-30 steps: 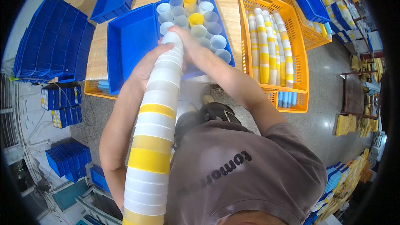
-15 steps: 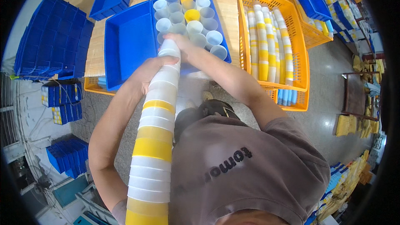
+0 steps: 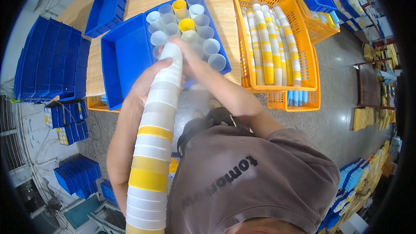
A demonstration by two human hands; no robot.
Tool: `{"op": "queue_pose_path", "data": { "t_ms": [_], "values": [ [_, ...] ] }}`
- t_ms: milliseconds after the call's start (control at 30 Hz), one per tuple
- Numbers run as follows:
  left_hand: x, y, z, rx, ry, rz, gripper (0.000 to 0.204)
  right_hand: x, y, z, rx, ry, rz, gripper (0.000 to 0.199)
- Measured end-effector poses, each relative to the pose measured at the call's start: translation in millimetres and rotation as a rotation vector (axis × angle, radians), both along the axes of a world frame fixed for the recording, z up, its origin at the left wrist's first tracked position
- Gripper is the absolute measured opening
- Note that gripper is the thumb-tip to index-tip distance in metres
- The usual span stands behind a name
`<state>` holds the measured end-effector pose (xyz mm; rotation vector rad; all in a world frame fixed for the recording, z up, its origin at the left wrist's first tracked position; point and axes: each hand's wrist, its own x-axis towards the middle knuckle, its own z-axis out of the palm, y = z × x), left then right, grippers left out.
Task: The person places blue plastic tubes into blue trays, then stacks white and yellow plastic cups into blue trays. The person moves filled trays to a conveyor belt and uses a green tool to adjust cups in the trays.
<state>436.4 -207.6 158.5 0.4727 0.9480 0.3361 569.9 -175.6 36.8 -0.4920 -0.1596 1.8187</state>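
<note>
A long stack of nested plastic cups (image 3: 152, 147), white and translucent with a few yellow ones, slants from the lower edge up toward the table. My left hand (image 3: 145, 80) is wrapped round its upper part from the left. At the far end, my right hand (image 3: 184, 54) grips the topmost cup from the right, with some fingers hidden behind the stack. Just beyond my hands, a blue tray (image 3: 224, 63) holds several upright cups in rows, mostly clear or white, including a yellow cup (image 3: 186, 25). My hands and the stack cover the tray's near left corner.
Left of the cups stands another blue tray (image 3: 125, 60) on the wooden table (image 3: 221, 0). A yellow crate (image 3: 310, 56) with several long cup stacks (image 3: 266, 47) is at the right. Piled blue trays (image 3: 52, 60) rise at the far left.
The view has shifted, so the trays and crate sit slightly further left. The stack's far end stays beside the tray of cups, and both hands keep their hold on it.
</note>
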Motion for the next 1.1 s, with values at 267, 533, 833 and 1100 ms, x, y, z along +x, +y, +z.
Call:
{"op": "queue_pose_path", "data": {
  "t_ms": [267,533,833,1100],
  "values": [
    [14.5,16.7,-5.5,0.08,0.216,-0.151,0.046,19.3,16.7,7.2,-0.216,-0.206,0.187,0.045],
    [12.0,-13.2,19.2,0.056,0.086,0.024,0.054,74.5,14.3,26.1,-0.233,-0.452,-0.209,0.05],
    [-49.7,-46.5,17.1,-0.09,0.145,0.432,0.06,66.8,-43.9,-22.0,1.2,-2.508,0.331,0.062],
    [-50.9,-60.7,11.1,-0.034,0.022,0.304,0.063,25.5,-26.8,41.0,1.58,-1.827,-0.231,0.053]
  ]
}}
